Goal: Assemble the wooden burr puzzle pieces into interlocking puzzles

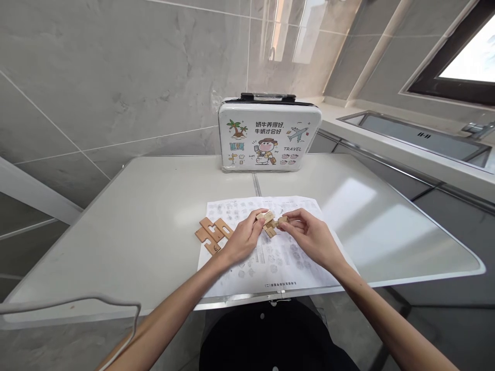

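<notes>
My left hand (243, 238) and my right hand (309, 235) meet over a printed instruction sheet (270, 257) on the white table (135, 232). Between them they grip a small cluster of notched wooden puzzle pieces (271, 222); the left fingers pinch its left end, the right fingers its right end. The cluster is held just above the paper. Three more flat notched wooden pieces (212, 233) lie loose on the table and the sheet's left edge, just left of my left hand.
A white carry case (268, 135) with cartoon travel prints stands upright at the table's back edge against the tiled wall. A steel sink (417, 135) is set in the counter at the right. A white cable (96, 301) loops over the near left edge.
</notes>
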The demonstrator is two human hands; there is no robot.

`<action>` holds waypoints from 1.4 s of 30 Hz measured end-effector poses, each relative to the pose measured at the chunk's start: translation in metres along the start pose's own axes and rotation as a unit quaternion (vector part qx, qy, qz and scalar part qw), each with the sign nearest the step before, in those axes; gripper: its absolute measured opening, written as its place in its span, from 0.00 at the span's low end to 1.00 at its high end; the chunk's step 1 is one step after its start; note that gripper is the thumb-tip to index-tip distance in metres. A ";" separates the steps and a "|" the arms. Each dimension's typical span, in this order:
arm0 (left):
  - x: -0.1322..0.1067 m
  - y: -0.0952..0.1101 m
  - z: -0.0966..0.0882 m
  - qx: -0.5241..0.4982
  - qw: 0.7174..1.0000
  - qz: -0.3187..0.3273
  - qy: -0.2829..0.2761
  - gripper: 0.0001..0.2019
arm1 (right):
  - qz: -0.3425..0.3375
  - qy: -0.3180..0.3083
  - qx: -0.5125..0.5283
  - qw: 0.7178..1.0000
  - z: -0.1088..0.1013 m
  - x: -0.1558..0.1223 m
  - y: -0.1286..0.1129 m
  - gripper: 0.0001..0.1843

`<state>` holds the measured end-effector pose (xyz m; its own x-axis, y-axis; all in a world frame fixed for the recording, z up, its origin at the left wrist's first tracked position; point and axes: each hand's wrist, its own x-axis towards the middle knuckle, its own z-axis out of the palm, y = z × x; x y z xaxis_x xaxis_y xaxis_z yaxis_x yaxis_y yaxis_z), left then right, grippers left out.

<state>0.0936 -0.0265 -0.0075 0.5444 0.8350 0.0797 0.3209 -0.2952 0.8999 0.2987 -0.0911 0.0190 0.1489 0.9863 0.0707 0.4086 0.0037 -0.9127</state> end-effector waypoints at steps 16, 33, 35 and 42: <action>-0.005 -0.007 0.005 0.133 0.987 0.085 0.017 0.33 | -0.115 0.117 -0.023 0.986 0.036 -0.021 0.003 0.19; -0.005 -0.011 0.009 0.184 0.970 0.150 0.054 0.32 | -0.145 0.172 -0.072 0.972 0.045 -0.033 0.006 0.12; -0.006 -0.010 0.008 0.165 0.976 0.139 0.032 0.34 | -0.129 0.178 -0.051 0.974 0.046 -0.033 0.005 0.13; -0.009 0.000 0.002 0.114 0.987 0.104 -0.033 0.29 | -0.098 0.171 0.011 0.980 0.041 -0.031 0.011 0.15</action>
<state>0.0898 -0.0352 -0.0088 0.6639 0.7155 0.2177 0.3594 -0.5605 0.7461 0.2616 -0.1151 -0.0100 0.3646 0.8533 0.3729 0.4399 0.1951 -0.8766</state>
